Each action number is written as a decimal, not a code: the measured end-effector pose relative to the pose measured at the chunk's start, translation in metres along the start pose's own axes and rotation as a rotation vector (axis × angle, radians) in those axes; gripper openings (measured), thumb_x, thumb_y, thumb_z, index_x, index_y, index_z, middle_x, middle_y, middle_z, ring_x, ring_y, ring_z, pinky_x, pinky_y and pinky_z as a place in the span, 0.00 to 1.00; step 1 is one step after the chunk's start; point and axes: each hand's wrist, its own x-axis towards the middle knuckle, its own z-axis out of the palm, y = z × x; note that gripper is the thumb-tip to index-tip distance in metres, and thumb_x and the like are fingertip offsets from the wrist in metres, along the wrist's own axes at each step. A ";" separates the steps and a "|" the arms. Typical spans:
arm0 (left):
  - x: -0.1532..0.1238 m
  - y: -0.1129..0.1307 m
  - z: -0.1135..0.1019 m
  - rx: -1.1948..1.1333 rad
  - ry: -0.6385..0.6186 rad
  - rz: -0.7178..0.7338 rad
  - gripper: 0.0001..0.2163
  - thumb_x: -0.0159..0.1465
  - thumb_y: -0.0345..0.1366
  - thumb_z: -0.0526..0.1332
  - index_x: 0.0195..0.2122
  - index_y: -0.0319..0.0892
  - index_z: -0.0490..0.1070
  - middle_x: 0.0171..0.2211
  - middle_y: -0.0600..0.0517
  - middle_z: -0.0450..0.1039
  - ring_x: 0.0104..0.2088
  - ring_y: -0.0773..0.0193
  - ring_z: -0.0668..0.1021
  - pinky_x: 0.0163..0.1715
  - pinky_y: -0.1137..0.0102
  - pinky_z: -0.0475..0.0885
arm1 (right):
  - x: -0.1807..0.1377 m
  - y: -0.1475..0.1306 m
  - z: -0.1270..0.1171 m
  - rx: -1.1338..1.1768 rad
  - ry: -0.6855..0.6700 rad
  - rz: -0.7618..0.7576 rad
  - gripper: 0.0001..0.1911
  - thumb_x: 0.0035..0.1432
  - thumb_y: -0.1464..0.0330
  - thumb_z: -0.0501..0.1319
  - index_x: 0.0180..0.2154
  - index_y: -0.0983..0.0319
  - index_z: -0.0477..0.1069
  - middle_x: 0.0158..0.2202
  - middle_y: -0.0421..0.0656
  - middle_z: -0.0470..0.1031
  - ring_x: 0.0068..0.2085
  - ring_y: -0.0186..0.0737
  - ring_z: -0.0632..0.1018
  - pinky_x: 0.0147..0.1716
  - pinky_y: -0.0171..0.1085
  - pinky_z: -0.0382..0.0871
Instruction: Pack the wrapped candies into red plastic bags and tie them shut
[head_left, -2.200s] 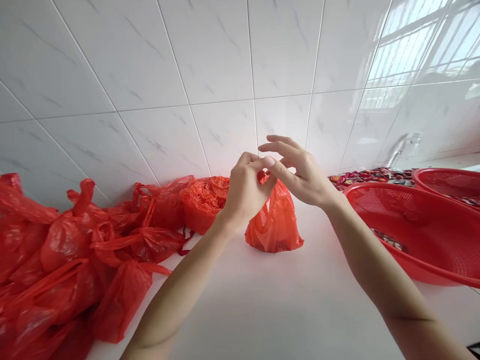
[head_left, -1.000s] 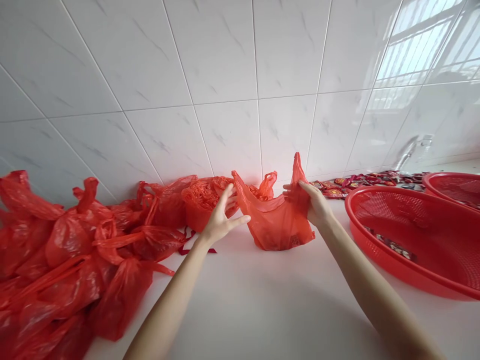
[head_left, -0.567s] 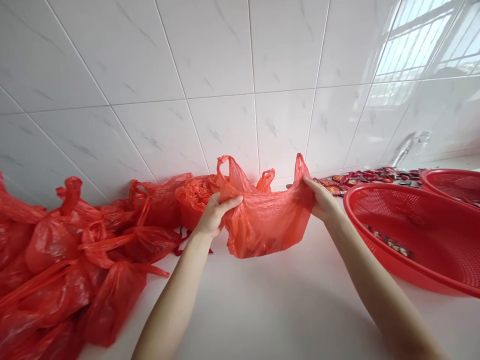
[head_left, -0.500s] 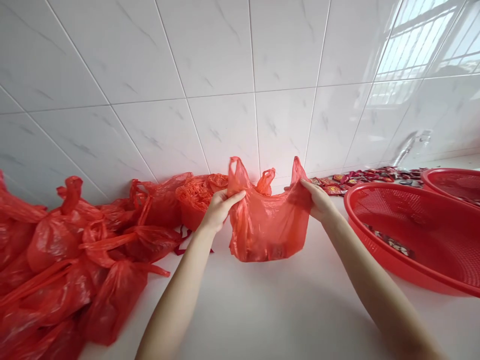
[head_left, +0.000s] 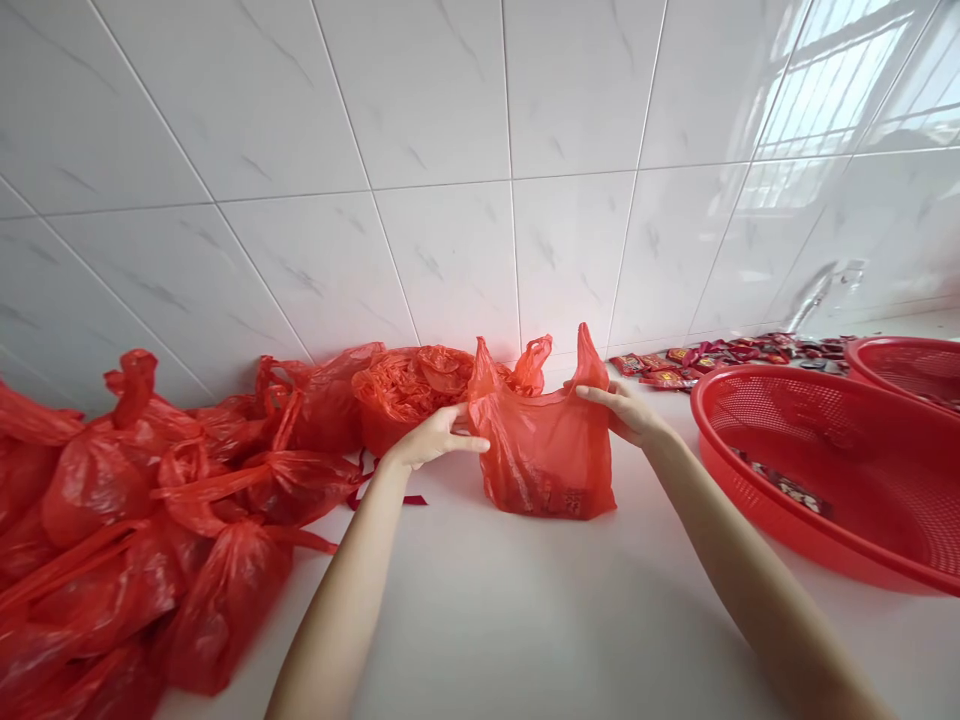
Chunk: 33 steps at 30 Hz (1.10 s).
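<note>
Well left of the grip lies a heap of knotted red bags (head_left: 150, 500). The left hand (head_left: 435, 440) pinches the left edge of the thin red plastic bag (head_left: 547, 460) just under its handle loop, and the right hand (head_left: 626, 412) pinches the right edge. Between them the bag stands on the white counter (head_left: 525, 620), crinkled and translucent, handles upright, something dark dimly showing at its bottom. A red basket (head_left: 825, 470) sits right of the grip.

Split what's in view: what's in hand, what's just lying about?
In hand: small red plastic bag, held by left hand and right hand.
Lying about: heap of tied red plastic bags, round red mesh plastic basket, loose red wrapped sweets.
</note>
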 end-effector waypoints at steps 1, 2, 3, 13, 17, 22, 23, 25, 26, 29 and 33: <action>0.000 -0.004 -0.001 0.031 -0.060 -0.045 0.25 0.46 0.38 0.76 0.47 0.46 0.78 0.46 0.49 0.81 0.52 0.47 0.79 0.55 0.55 0.72 | -0.001 0.000 0.000 -0.007 -0.018 0.013 0.17 0.44 0.62 0.77 0.36 0.63 0.82 0.39 0.47 0.84 0.39 0.44 0.83 0.39 0.36 0.78; 0.001 -0.007 -0.001 0.068 -0.109 -0.090 0.23 0.45 0.37 0.76 0.44 0.46 0.79 0.44 0.49 0.82 0.50 0.47 0.80 0.53 0.56 0.73 | -0.001 0.001 0.001 -0.002 -0.008 0.023 0.16 0.44 0.64 0.77 0.36 0.63 0.82 0.38 0.46 0.84 0.39 0.44 0.83 0.39 0.37 0.78; 0.003 -0.011 0.000 0.106 -0.135 -0.131 0.21 0.44 0.36 0.76 0.41 0.46 0.79 0.42 0.50 0.82 0.48 0.47 0.81 0.51 0.57 0.75 | -0.001 0.002 0.002 0.011 0.023 0.033 0.15 0.44 0.65 0.77 0.35 0.63 0.82 0.38 0.46 0.84 0.38 0.44 0.83 0.38 0.37 0.78; -0.002 0.001 0.006 -0.083 -0.202 -0.095 0.16 0.53 0.46 0.72 0.37 0.40 0.77 0.37 0.45 0.82 0.38 0.53 0.82 0.42 0.59 0.77 | 0.004 0.002 0.000 0.091 0.258 0.067 0.02 0.57 0.71 0.69 0.34 0.61 0.78 0.34 0.44 0.83 0.32 0.38 0.82 0.31 0.33 0.79; -0.002 0.004 0.005 -0.062 -0.154 -0.073 0.18 0.56 0.49 0.70 0.37 0.38 0.76 0.37 0.45 0.81 0.37 0.54 0.82 0.40 0.61 0.77 | 0.006 0.003 -0.002 0.081 0.308 0.083 0.02 0.60 0.73 0.66 0.35 0.61 0.78 0.34 0.44 0.83 0.32 0.38 0.82 0.30 0.33 0.78; 0.002 -0.006 0.004 0.322 -0.137 -0.132 0.14 0.59 0.48 0.66 0.36 0.42 0.75 0.39 0.49 0.81 0.40 0.54 0.82 0.44 0.64 0.74 | 0.010 0.011 0.000 0.059 0.329 0.123 0.04 0.60 0.74 0.66 0.32 0.62 0.79 0.31 0.45 0.82 0.29 0.37 0.81 0.27 0.32 0.76; 0.003 -0.008 0.003 0.352 -0.142 -0.118 0.14 0.58 0.47 0.66 0.38 0.43 0.76 0.42 0.50 0.81 0.44 0.53 0.81 0.46 0.64 0.73 | 0.011 0.012 0.000 0.058 0.332 0.123 0.04 0.60 0.73 0.66 0.32 0.62 0.79 0.31 0.45 0.82 0.29 0.37 0.81 0.27 0.32 0.76; 0.003 -0.010 0.002 0.387 -0.130 -0.111 0.16 0.55 0.45 0.69 0.43 0.46 0.76 0.48 0.50 0.80 0.51 0.51 0.79 0.50 0.64 0.72 | 0.011 0.013 0.000 0.060 0.337 0.116 0.05 0.60 0.73 0.66 0.31 0.62 0.79 0.31 0.44 0.82 0.30 0.37 0.81 0.27 0.32 0.76; 0.003 -0.011 0.002 0.402 -0.114 -0.128 0.18 0.53 0.43 0.70 0.44 0.46 0.76 0.50 0.50 0.79 0.53 0.50 0.78 0.51 0.64 0.71 | 0.011 0.013 0.000 0.063 0.339 0.110 0.05 0.61 0.72 0.66 0.31 0.61 0.79 0.31 0.44 0.82 0.30 0.37 0.81 0.27 0.32 0.76; 0.005 -0.015 0.005 0.420 -0.073 -0.199 0.19 0.48 0.36 0.71 0.43 0.46 0.76 0.49 0.49 0.79 0.52 0.48 0.79 0.50 0.63 0.72 | 0.011 0.013 0.001 0.079 0.327 0.080 0.05 0.61 0.70 0.66 0.33 0.61 0.80 0.36 0.45 0.84 0.34 0.38 0.82 0.30 0.31 0.76; 0.011 -0.027 0.011 0.387 -0.111 -0.240 0.17 0.47 0.34 0.70 0.39 0.45 0.74 0.46 0.49 0.81 0.50 0.49 0.80 0.49 0.63 0.73 | 0.014 0.018 -0.001 0.113 0.307 0.040 0.08 0.64 0.65 0.63 0.37 0.59 0.80 0.44 0.45 0.83 0.41 0.41 0.83 0.35 0.33 0.78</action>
